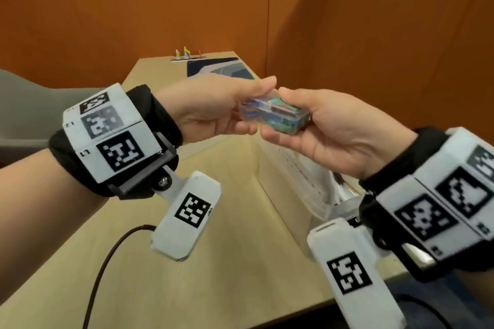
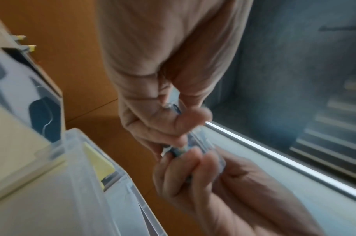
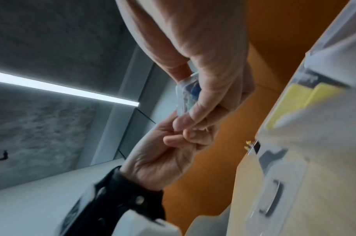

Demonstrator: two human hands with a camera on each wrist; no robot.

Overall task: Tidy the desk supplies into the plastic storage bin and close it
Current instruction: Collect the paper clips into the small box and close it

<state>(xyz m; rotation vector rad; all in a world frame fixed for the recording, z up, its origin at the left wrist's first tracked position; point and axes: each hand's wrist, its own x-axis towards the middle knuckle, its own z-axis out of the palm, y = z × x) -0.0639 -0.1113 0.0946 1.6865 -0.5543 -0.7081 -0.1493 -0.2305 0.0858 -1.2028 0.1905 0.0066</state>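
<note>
A small clear plastic box (image 1: 275,114) with rounded corners, filled with coloured clips in blue, green and white, is held in the air between both hands, above the light wooden desk (image 1: 213,262); it touches no surface. The left hand (image 1: 213,109) pinches the left end of the small box, with the fingers on top and the thumb below; the right hand (image 1: 339,133) grips the right end, the thumb on the lid and the curled fingers under the bottom. In the left wrist view the small box (image 2: 195,142) is blurred and mostly hidden between the fingers, so I cannot tell if its lid is fully closed; in the right wrist view one clear end of the box (image 3: 188,94) shows beside the fingers of the right hand (image 3: 217,79), and the left hand (image 3: 173,148) meets it from below.

Under the right hand, near the right edge of the desk, stands the large translucent plastic storage bin (image 1: 318,195), partly covered by the right wrist; in the left wrist view its pale wall (image 2: 75,191) shows, with a yellow pad of sticky notes (image 2: 98,161) inside it.

At the far end of the desk lies a dark blue and white printed sheet (image 1: 216,68); just behind it is a thin silver holder with small coloured pieces (image 1: 187,56). An orange wall (image 1: 133,8) surrounds the desk.
</note>
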